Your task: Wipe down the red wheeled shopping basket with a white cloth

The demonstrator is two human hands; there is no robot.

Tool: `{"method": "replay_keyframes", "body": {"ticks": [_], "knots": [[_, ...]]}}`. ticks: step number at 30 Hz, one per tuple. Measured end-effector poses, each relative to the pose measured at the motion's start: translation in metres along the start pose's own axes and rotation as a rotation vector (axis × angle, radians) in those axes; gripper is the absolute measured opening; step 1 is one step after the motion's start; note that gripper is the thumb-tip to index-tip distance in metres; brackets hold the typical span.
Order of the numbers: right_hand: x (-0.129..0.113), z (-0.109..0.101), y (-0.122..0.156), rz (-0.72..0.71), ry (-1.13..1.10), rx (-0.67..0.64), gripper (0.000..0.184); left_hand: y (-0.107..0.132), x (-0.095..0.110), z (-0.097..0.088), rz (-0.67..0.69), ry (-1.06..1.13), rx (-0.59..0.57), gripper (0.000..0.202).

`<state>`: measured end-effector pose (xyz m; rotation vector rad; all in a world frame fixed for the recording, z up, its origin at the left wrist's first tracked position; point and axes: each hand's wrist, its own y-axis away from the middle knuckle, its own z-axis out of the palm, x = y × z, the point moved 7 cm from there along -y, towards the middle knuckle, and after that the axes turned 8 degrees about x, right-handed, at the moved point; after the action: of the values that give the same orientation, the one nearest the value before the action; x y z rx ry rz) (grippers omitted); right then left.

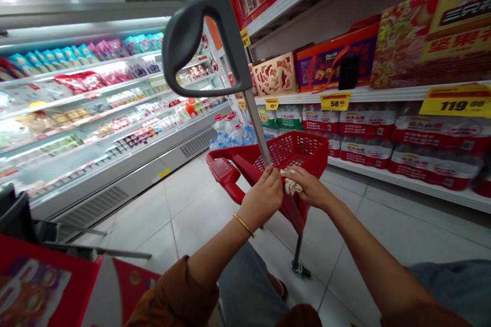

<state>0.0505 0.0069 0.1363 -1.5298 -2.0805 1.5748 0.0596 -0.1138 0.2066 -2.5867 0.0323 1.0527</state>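
A red plastic shopping trolley basket [291,156] stands in front of me on a single dark stem, with a grey-handled metal pole [203,43] rising from it. My left hand [263,194], with a gold bangle on its wrist, is closed around the pole's base at the basket rim. My right hand [309,187] pinches a crumpled white tissue [290,183] just beside the left hand, above the basket. The basket's inside is mostly hidden by my hands and its rim.
A lit refrigerated display case [95,112] full of packaged goods runs along the left. Shelves [383,93] on the right carry bottled water packs and gift boxes with yellow price tags. A tiled floor [192,214] lies between them, and a red box [46,281] sits at the lower left.
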Motion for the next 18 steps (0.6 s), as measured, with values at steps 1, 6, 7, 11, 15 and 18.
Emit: {"method": "replay_keyframes", "body": {"ticks": [1, 6, 7, 11, 15, 18], "knots": [[-0.002, 0.0, -0.002, 0.006, 0.001, -0.002, 0.068, 0.001, -0.001, 0.0, 0.001, 0.003, 0.006, 0.032], [-0.01, 0.007, -0.003, 0.035, -0.001, -0.01, 0.069, 0.011, -0.007, -0.006, 0.003, 0.029, 0.056, 0.029], [-0.012, 0.009, -0.002, 0.039, 0.0, -0.006, 0.069, 0.014, -0.009, -0.007, 0.002, 0.039, 0.065, 0.029], [-0.024, 0.018, 0.0, 0.034, 0.001, 0.021, 0.068, 0.03, -0.017, -0.01, -0.019, 0.075, 0.114, 0.028], [-0.036, 0.026, 0.002, 0.051, 0.02, 0.042, 0.067, 0.045, -0.022, -0.011, -0.037, 0.073, 0.143, 0.027], [-0.041, 0.032, 0.006, 0.092, 0.04, 0.048, 0.068, 0.052, -0.02, -0.012, -0.054, 0.037, 0.166, 0.027]]}}
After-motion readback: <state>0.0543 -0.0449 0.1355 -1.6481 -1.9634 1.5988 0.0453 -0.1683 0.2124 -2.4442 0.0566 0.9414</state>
